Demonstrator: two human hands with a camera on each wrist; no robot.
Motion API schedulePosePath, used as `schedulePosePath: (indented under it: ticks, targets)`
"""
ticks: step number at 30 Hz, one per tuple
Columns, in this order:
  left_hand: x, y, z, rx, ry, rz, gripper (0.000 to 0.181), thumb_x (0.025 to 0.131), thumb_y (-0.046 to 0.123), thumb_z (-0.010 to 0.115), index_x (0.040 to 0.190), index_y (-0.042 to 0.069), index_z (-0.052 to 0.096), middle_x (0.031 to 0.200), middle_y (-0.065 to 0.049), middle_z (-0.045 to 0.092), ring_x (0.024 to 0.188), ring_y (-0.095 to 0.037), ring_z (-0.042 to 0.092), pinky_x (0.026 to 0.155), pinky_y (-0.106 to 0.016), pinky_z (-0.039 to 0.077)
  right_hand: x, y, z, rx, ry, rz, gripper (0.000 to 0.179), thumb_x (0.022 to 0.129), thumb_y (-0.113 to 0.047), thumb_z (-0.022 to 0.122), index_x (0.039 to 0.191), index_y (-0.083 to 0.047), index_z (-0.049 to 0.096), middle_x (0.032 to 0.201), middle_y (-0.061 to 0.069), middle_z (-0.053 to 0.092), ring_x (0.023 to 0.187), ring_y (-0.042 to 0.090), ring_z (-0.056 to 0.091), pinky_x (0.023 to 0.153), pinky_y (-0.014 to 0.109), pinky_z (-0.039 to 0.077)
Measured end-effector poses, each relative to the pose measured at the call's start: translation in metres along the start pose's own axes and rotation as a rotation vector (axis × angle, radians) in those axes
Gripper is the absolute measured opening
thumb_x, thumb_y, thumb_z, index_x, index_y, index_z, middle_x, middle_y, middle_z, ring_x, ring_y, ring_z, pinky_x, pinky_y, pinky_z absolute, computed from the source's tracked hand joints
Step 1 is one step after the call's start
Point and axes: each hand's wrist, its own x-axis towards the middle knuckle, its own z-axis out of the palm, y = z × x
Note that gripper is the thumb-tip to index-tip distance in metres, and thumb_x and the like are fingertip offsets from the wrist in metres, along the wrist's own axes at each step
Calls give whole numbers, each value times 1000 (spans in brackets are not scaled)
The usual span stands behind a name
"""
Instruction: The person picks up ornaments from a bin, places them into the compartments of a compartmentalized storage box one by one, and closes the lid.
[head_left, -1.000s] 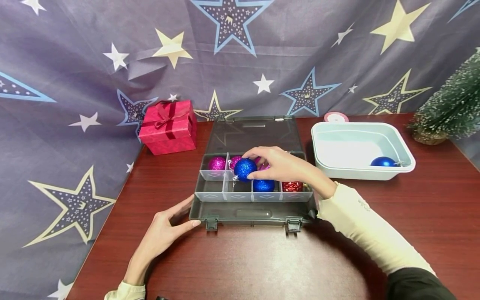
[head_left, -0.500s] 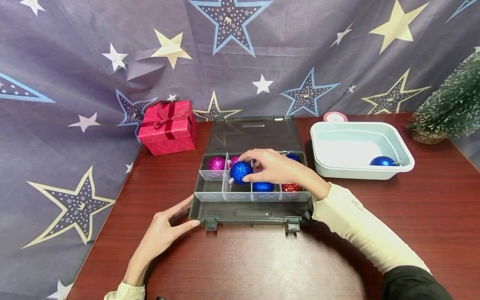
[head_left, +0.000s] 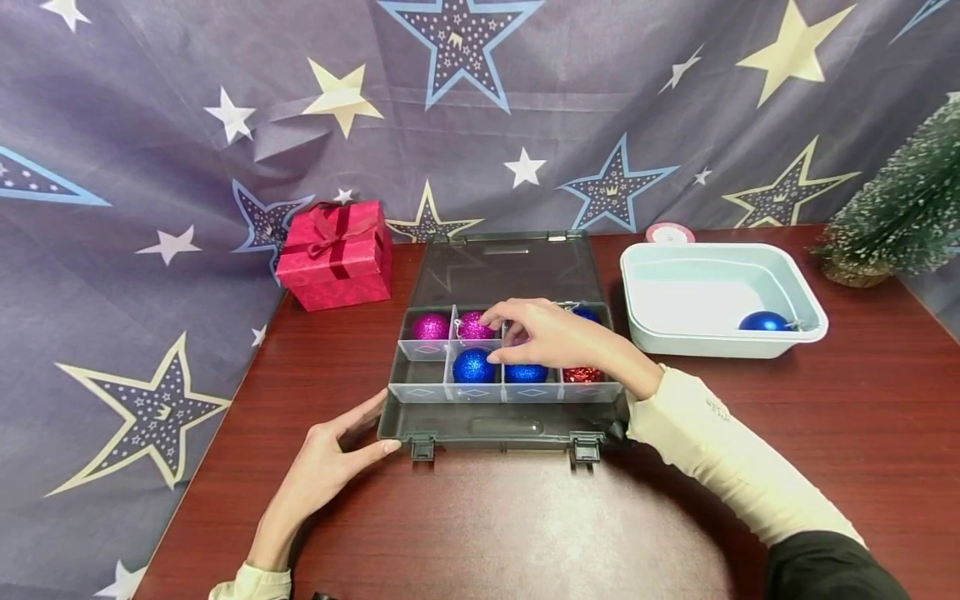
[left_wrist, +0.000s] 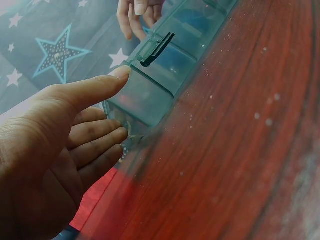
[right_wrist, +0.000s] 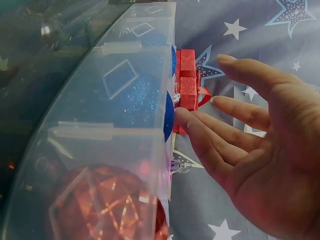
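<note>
A smoky, see-through compartment box (head_left: 465,423) lies with its lid (head_left: 510,279) folded back. In its front row, a glittery blue Christmas ball (head_left: 473,367) sits in the second compartment, beside another blue ball (head_left: 527,373) and a faceted red ball (head_left: 583,374). Pink balls (head_left: 431,326) fill compartments behind. Over the middle of the box hovers my right hand (head_left: 551,335), fingers apart and holding nothing; in the right wrist view its fingers (right_wrist: 215,145) are loosely spread. At the front left corner, my left hand (left_wrist: 65,130) touches the box with straight fingers and thumb.
A pale blue tub (head_left: 720,344) with one shiny blue ball (head_left: 765,322) stands right of the box. Behind the tub is a ribbon roll (head_left: 671,233); a small frosted tree (head_left: 900,200) stands far right. A red gift box (head_left: 335,258) sits back left.
My right hand moved slightly left, lowered the blue ball into the front compartment second from left, and let it go. My left hand stayed at the box corner.
</note>
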Motion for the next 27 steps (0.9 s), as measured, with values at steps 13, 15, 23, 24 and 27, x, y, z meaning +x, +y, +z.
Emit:
schedulePosePath:
  ticks: [13, 15, 23, 24, 27]
  targets:
    - [1, -1, 0, -1, 0, -6, 67, 88, 24, 86, 149, 21, 59, 137, 2, 65, 128, -14, 59, 102, -17, 44, -24, 11, -18, -1, 103, 18, 46, 95, -19, 78, 133, 1, 63, 123, 17, 68, 100, 22, 71, 88, 37, 59]
    - [0, -1, 0, 1, 1, -6, 67, 88, 24, 86, 149, 21, 59, 137, 2, 65, 128, -13, 59, 102, -17, 44, -30, 14, -21, 10, 126, 24, 45, 94, -17, 78, 133, 1, 63, 123, 17, 69, 100, 23, 71, 88, 38, 59]
    - [0, -1, 0, 14, -1, -14, 67, 88, 26, 86, 149, 24, 59, 137, 3, 65, 129, -11, 59, 102, -15, 44, -61, 27, -43, 59, 206, 95, 44, 95, -14, 78, 136, -4, 63, 128, 16, 68, 106, 25, 70, 91, 45, 58]
    - [1, -1, 0, 15, -1, -13, 67, 88, 26, 86, 149, 25, 58, 138, 3, 65, 129, -11, 59, 102, -15, 43, -65, 28, -47, 58, 219, 102, 44, 95, -14, 77, 136, -4, 63, 127, 15, 68, 106, 25, 70, 91, 45, 57]
    - [1, -2, -1, 14, -3, -6, 67, 88, 26, 86, 149, 25, 58, 138, 3, 65, 129, -11, 58, 102, -15, 43, -79, 32, -57, 30, 263, 122, 42, 96, -15, 76, 135, -5, 64, 126, 13, 68, 106, 26, 70, 91, 42, 56]
